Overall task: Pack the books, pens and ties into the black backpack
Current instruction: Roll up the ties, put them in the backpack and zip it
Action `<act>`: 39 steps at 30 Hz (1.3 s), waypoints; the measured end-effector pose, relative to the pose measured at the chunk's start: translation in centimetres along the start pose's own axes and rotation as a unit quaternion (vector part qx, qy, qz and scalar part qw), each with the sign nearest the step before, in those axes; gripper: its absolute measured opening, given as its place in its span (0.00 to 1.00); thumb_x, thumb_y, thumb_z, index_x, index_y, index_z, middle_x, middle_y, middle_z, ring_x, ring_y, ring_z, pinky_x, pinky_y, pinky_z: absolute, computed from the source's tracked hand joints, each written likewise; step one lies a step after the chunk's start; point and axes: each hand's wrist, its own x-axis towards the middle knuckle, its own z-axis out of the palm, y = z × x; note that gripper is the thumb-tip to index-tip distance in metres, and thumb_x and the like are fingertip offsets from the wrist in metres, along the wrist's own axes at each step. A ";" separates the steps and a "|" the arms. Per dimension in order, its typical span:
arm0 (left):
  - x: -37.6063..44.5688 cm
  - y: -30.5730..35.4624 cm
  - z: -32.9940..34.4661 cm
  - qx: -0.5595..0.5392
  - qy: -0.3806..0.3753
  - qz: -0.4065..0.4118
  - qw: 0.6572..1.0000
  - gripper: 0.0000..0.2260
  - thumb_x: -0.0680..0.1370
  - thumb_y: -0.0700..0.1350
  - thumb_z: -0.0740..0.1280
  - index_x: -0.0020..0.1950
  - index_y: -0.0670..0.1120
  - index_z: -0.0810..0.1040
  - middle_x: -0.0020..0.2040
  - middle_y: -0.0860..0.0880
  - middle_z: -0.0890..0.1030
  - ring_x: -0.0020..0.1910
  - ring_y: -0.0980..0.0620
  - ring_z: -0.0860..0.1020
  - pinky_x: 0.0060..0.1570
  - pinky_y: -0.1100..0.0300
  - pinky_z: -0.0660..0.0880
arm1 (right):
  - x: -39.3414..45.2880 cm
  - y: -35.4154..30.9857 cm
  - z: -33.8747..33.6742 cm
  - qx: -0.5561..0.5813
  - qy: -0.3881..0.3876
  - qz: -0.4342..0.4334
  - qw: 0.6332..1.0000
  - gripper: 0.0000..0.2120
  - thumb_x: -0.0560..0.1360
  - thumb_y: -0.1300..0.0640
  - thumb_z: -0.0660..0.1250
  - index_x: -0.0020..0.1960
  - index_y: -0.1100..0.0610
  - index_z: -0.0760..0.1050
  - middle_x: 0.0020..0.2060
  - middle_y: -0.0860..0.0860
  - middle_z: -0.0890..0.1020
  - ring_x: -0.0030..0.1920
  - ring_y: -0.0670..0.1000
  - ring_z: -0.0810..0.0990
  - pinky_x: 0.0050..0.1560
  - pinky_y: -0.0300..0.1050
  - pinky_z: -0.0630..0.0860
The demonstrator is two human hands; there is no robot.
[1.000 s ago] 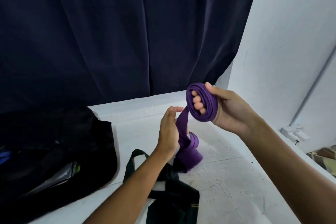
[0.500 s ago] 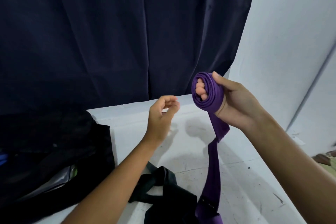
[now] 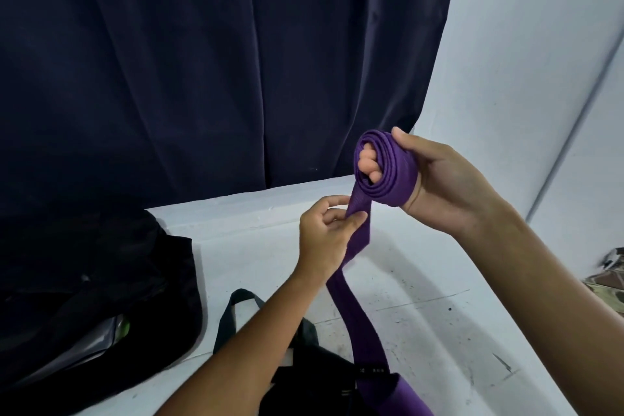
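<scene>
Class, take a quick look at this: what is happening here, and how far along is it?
A person is rolling a purple tie into a coil around the fingers of the right hand, thumb pressed on the outside. The left hand pinches the loose strip just below the coil, and the rest trails down to the white table. The black backpack lies at the left with something pale showing at its mouth. A dark green tie lies on the table, not yet rolled.
</scene>
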 end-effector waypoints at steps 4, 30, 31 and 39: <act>-0.5 -0.7 -1.3 0.046 -0.003 -0.011 0.999 0.14 0.71 0.39 0.76 0.53 0.49 0.78 0.39 0.42 0.85 0.40 0.45 0.84 0.46 0.50 0.81 | 0.2 0.5 -0.8 -0.029 0.019 -0.047 0.998 0.14 0.81 0.61 0.56 0.56 0.69 0.75 0.47 0.61 0.84 0.47 0.57 0.84 0.46 0.45 0.82; 0.2 2.5 -7.7 0.147 -0.409 -0.254 0.864 0.33 0.71 0.32 0.74 0.70 0.51 0.65 0.37 0.44 0.79 0.29 0.51 0.75 0.31 0.61 0.74 | 0.9 4.3 -4.9 -0.641 -0.171 0.159 0.731 0.10 0.70 0.50 0.76 0.43 0.55 0.78 0.37 0.47 0.85 0.41 0.49 0.85 0.46 0.42 0.79; 0.3 2.5 -8.2 0.182 -0.427 -0.245 0.851 0.35 0.71 0.31 0.74 0.71 0.54 0.65 0.40 0.45 0.80 0.30 0.51 0.76 0.32 0.61 0.75 | 0.8 4.1 -5.2 -0.635 -0.178 0.179 0.730 0.10 0.70 0.53 0.76 0.45 0.57 0.79 0.39 0.49 0.85 0.42 0.52 0.86 0.46 0.43 0.79; 2.7 4.1 -12.1 0.180 -0.484 -0.269 0.813 0.32 0.68 0.32 0.68 0.70 0.45 0.64 0.37 0.43 0.80 0.33 0.48 0.77 0.38 0.57 0.78 | -0.4 3.0 -7.0 -0.443 -0.187 0.290 0.828 0.10 0.77 0.59 0.66 0.51 0.67 0.78 0.38 0.60 0.84 0.33 0.55 0.84 0.34 0.42 0.79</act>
